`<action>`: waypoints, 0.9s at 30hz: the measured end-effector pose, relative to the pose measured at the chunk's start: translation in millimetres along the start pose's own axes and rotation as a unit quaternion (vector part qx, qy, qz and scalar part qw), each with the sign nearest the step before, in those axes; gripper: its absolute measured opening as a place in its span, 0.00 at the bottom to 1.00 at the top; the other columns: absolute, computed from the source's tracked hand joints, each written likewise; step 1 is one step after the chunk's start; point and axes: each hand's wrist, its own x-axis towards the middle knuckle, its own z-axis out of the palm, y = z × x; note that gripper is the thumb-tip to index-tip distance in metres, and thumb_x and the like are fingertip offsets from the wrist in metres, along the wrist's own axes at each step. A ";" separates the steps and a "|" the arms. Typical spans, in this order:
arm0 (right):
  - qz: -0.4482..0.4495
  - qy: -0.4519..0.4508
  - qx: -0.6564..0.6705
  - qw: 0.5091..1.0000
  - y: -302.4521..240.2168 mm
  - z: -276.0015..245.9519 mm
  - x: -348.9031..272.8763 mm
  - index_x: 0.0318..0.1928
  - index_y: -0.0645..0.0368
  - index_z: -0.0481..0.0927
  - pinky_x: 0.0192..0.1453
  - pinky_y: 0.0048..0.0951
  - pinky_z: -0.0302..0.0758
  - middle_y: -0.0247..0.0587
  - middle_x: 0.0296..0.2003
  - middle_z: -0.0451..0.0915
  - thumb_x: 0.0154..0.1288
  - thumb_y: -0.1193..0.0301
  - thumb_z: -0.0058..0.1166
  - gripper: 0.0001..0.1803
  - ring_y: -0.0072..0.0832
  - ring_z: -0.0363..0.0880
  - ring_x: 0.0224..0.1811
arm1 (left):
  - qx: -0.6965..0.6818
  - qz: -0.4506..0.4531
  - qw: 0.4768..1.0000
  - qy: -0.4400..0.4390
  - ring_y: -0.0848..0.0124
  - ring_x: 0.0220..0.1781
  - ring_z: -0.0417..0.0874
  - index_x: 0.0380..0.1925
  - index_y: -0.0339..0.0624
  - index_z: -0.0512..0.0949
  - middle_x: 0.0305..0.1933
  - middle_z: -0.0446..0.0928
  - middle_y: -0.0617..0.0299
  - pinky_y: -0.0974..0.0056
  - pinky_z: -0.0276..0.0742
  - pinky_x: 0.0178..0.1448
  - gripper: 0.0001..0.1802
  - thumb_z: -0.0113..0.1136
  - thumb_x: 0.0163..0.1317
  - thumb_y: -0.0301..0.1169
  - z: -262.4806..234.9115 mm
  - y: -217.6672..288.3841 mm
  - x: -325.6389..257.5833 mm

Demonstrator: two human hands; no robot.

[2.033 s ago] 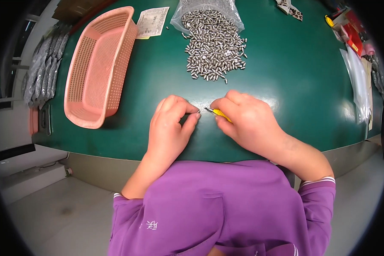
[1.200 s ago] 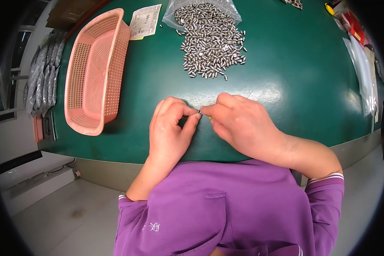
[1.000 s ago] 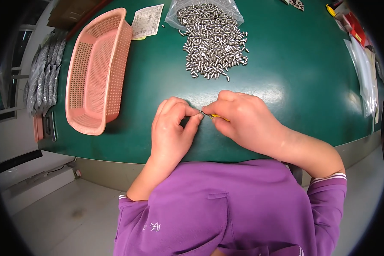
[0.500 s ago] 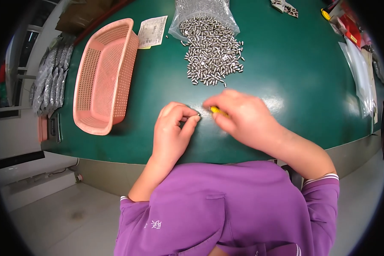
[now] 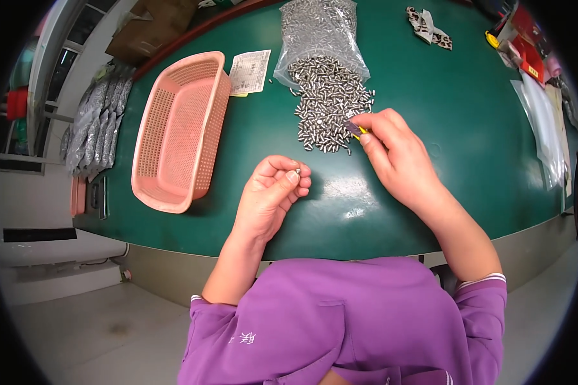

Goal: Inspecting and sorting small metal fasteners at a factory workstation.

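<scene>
My left hand (image 5: 271,191) is closed, thumb and finger pinching one small silver metal part (image 5: 298,171) just above the table. My right hand (image 5: 401,160) is closed on a small yellow tool with a dark flat end (image 5: 354,128); its exact kind is hard to make out. The tool's dark end is at the right edge of a heap of small bullet-shaped metal parts (image 5: 327,112). Beyond that heap, a clear plastic bag (image 5: 321,32) full of the same parts lies with its mouth toward me.
A pink perforated plastic basket (image 5: 218,122) stands on the green table (image 5: 481,128) to the left, beside a paper slip (image 5: 250,70). Filled bags (image 5: 96,128) hang or lie at the far left. Plastic sheets (image 5: 542,128) and a red box (image 5: 530,58) line the right side.
My right hand has moved away from the left, up and right to the heap, with the yellow tool. My left hand has turned, its fingertips still pinching the small part. The view has shifted slightly.
</scene>
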 end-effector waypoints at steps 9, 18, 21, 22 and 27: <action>0.002 -0.008 0.004 1.000 -2.1 -0.9 2.6 0.50 0.57 0.78 0.44 0.40 0.77 0.44 0.42 0.77 0.70 0.72 0.50 0.11 0.43 0.80 0.40 | 0.040 0.065 0.997 0.028 0.73 0.38 0.78 0.52 0.38 0.76 0.39 0.79 0.62 0.70 0.76 0.46 0.12 0.55 0.71 0.25 -5.8 22.0 -11.0; -0.005 -0.007 0.013 1.000 -2.7 -0.1 -4.2 0.50 0.57 0.77 0.43 0.41 0.78 0.44 0.40 0.77 0.70 0.71 0.51 0.10 0.43 0.81 0.38 | 0.727 0.195 0.593 0.287 0.65 0.46 0.81 0.48 0.41 0.81 0.53 0.78 0.58 0.64 0.78 0.53 0.12 0.61 0.64 0.25 -63.0 140.4 -3.3; -0.009 -0.001 0.002 1.000 -3.8 0.5 -1.0 0.50 0.57 0.77 0.43 0.41 0.78 0.44 0.41 0.77 0.69 0.72 0.52 0.10 0.44 0.81 0.38 | 0.765 0.310 0.516 0.228 0.60 0.53 0.81 0.48 0.41 0.81 0.56 0.76 0.56 0.61 0.78 0.57 0.13 0.63 0.63 0.25 -57.5 133.9 0.6; -0.008 0.003 -0.007 1.000 -1.7 -1.1 -0.8 0.50 0.57 0.77 0.43 0.41 0.78 0.44 0.41 0.77 0.69 0.72 0.52 0.10 0.44 0.81 0.38 | 0.709 0.341 0.579 0.212 0.58 0.55 0.81 0.47 0.40 0.81 0.54 0.78 0.55 0.60 0.77 0.59 0.14 0.64 0.61 0.24 -35.7 121.3 7.0; -0.010 0.017 -0.005 1.000 3.9 -3.9 1.2 0.49 0.57 0.78 0.43 0.42 0.78 0.44 0.40 0.77 0.69 0.72 0.52 0.10 0.44 0.81 0.38 | 0.718 0.275 0.633 0.087 0.49 0.53 0.81 0.46 0.35 0.81 0.50 0.80 0.47 0.54 0.77 0.59 0.13 0.60 0.60 0.23 -4.4 64.6 57.7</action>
